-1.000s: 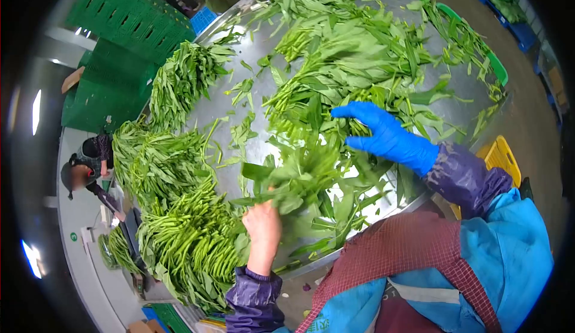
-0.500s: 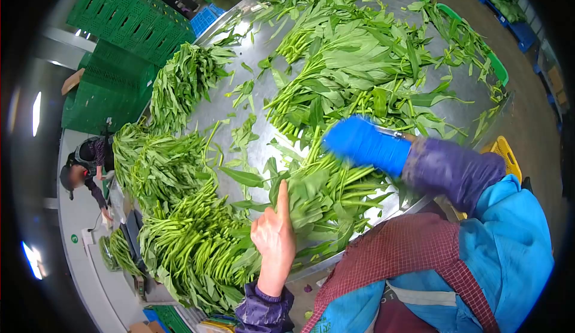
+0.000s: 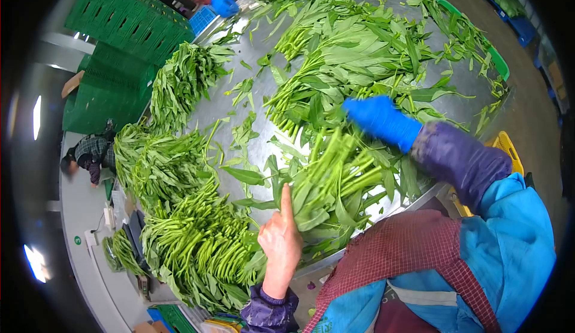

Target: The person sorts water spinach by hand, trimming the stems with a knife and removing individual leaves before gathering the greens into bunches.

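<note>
My bare left hand [image 3: 280,240] is at the near side of the metal table, index finger stretched out and the other fingers curled. It is closed on a bunch of water spinach [image 3: 338,180], with leaves toward the hand and cut stem ends pointing up and right; the grip itself is partly hidden. In a blue glove, my right hand [image 3: 382,120] hovers just beyond those stems, at the edge of a large heap of water spinach [image 3: 353,63]. Motion smears its fingertips, so I cannot make out whether they hold anything.
Stacked bunches of water spinach [image 3: 200,243] line the table's left side. Loose leaves lie on the metal table [image 3: 236,132]. Green crates [image 3: 123,24] stand beyond it. A co-worker's blue-gloved hand [image 3: 224,5] is at the far edge; another person [image 3: 90,156] is at left.
My right hand has moved away from the bunch, up and to the right. The bunch's stems have swung upward. My left hand has shifted slightly right. A co-worker's gloved hand has come lower at the far edge.
</note>
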The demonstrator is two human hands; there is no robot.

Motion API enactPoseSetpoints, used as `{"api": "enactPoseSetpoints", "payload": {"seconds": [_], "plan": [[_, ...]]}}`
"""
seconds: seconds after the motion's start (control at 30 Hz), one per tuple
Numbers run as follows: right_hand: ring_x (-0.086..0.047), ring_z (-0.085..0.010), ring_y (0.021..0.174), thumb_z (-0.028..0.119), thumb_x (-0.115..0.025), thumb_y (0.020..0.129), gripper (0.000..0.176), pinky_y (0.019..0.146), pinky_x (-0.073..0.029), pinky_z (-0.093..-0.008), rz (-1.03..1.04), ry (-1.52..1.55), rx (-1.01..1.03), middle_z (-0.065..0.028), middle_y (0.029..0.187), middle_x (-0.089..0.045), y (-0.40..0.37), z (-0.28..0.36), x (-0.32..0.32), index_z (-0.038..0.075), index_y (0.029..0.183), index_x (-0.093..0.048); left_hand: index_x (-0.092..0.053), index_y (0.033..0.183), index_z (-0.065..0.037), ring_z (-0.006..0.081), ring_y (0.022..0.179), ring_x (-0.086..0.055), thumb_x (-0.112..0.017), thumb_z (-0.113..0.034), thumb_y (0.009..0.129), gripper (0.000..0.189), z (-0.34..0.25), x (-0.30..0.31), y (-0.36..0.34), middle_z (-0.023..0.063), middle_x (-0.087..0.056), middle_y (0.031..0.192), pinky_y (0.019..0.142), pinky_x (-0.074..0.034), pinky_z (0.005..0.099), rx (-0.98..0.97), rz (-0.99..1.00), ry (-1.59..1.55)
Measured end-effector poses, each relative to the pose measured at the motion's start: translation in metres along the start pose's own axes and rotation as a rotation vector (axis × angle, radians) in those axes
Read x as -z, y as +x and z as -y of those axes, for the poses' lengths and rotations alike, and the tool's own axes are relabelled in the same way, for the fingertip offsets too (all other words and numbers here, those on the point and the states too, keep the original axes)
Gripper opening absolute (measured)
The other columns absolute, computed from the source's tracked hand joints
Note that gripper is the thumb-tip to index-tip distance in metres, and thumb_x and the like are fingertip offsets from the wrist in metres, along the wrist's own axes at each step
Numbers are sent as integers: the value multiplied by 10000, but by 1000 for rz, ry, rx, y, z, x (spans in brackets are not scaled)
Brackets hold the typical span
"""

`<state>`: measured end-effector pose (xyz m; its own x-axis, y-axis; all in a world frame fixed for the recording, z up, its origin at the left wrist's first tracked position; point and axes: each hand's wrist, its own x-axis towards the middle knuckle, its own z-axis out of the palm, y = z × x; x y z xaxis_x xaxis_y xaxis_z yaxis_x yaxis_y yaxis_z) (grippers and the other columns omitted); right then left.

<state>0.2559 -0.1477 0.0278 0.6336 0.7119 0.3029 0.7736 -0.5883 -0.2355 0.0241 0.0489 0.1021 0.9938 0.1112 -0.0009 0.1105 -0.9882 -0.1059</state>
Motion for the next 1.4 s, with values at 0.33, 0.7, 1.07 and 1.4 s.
{"api": "enactPoseSetpoints", "payload": {"seconds": [0.33,0.7,1.07,1.4], "plan": [[-573,-231,859,259,-553,776,259,694,-471,-340,133,270,669,-31,958,-578,-20,66,13,156,1013,-547,-296,1341,-105,258,446,-530,-578,44,531,870,1,-1,5,98,-509,547,392,-405,378,31,51,-76],[-546,-273,885,348,-589,745,362,774,-423,-399,-49,245,358,-95,925,-569,8,62,27,106,1015,-576,-381,1305,-152,195,488,-508,-569,24,585,765,-10,-1,5,42,-449,569,515,-425,319,-90,-50,117],[-552,-240,970,297,-531,829,322,841,-429,-342,178,616,293,-117,1036,-577,35,-9,46,146,1113,-558,-473,1248,-194,205,569,-481,-553,5,595,686,0,11,-5,47,-413,619,608,-416,329,-215,-122,60],[-582,-188,864,626,-395,804,705,675,-508,-398,1153,2285,-286,-113,1083,-555,2,22,44,47,1203,-444,-402,1251,-108,333,828,-599,-704,-126,645,677,19,7,-5,143,-616,957,687,-465,385,142,71,-668]]}}
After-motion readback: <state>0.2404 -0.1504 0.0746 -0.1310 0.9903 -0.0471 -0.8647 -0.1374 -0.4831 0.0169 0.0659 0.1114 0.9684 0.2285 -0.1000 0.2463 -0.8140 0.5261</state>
